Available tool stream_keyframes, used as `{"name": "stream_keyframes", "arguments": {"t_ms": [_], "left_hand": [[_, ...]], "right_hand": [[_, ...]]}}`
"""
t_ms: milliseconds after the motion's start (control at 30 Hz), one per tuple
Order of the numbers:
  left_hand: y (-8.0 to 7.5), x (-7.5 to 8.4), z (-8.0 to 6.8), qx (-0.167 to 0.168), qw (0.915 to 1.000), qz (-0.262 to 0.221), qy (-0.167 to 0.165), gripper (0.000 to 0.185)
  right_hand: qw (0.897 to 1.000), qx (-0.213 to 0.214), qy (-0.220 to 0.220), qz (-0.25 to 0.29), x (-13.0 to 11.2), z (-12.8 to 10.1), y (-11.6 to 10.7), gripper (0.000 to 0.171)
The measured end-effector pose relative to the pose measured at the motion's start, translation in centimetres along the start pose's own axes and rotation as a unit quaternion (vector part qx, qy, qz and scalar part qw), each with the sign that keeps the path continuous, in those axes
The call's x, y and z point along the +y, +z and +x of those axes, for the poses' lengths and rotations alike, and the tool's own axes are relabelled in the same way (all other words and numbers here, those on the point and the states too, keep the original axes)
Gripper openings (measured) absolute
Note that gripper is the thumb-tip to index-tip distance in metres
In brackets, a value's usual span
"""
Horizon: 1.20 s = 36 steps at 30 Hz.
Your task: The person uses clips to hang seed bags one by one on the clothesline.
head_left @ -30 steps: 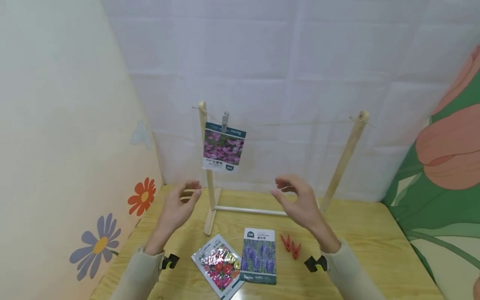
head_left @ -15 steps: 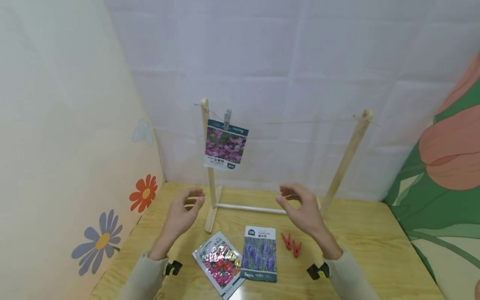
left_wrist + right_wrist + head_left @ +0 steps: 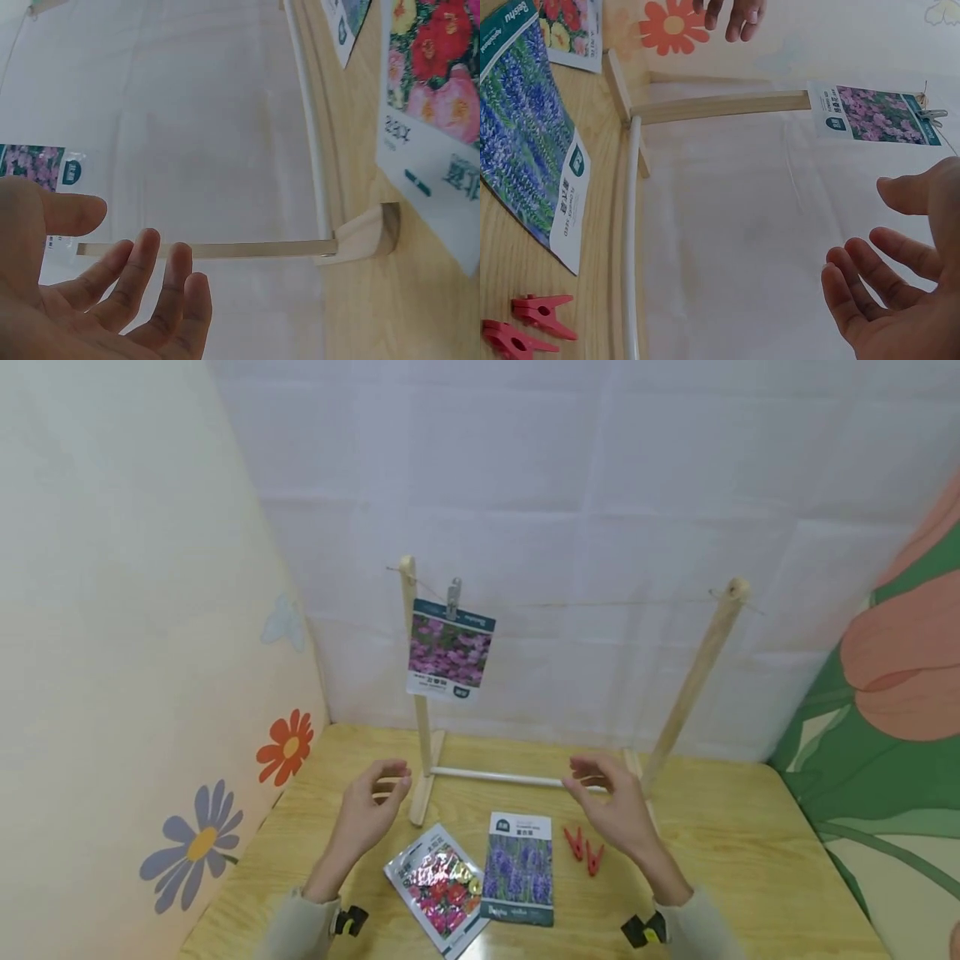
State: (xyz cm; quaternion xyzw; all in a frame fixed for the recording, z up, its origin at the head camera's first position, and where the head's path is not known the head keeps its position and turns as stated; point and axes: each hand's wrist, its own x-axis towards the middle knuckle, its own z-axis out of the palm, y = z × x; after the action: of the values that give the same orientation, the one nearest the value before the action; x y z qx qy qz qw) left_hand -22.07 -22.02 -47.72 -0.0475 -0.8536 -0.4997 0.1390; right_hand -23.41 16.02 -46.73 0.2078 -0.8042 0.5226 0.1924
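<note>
One left hand (image 3: 371, 803) and right hand (image 3: 613, 800) are sinking, loosely curved, gripping nothing; beyond the left, pink packet (image 3: 450, 652) is hanging clipped; between them, red packet (image 3: 438, 893), blue packet (image 3: 517, 870) and pegs (image 3: 575, 844) are lying loose.

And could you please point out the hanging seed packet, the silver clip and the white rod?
Hanging seed packet (image 3: 449, 650), head view: on its pink-flower picture.
Silver clip (image 3: 453, 599), head view: middle of its body.
White rod (image 3: 631, 240), right wrist view: midway along its visible length.
</note>
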Motion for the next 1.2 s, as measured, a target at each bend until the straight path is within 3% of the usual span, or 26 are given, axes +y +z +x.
{"name": "stream_keyframes", "arguments": {"t_ms": [467,700,1200], "left_hand": [[1.2,-1.9,-1.4,0.000,0.9999,0.004,-0.012,0.025],[1.6,-2.6,-2.3,-0.006,0.9993,0.004,-0.036,0.026],[2.7,-4.1,-4.1,-0.024,0.9982,0.010,-0.053,0.031]], "right_hand": [[0.999,0.013,0.029,-0.003,1.8,-2.1,0.0,0.026],[0.999,0.012,0.048,0.005,3.1,-3.1,0.1,0.027],[0.993,0.019,0.116,-0.003,4.6,-5.2,0.2,0.025]]}}
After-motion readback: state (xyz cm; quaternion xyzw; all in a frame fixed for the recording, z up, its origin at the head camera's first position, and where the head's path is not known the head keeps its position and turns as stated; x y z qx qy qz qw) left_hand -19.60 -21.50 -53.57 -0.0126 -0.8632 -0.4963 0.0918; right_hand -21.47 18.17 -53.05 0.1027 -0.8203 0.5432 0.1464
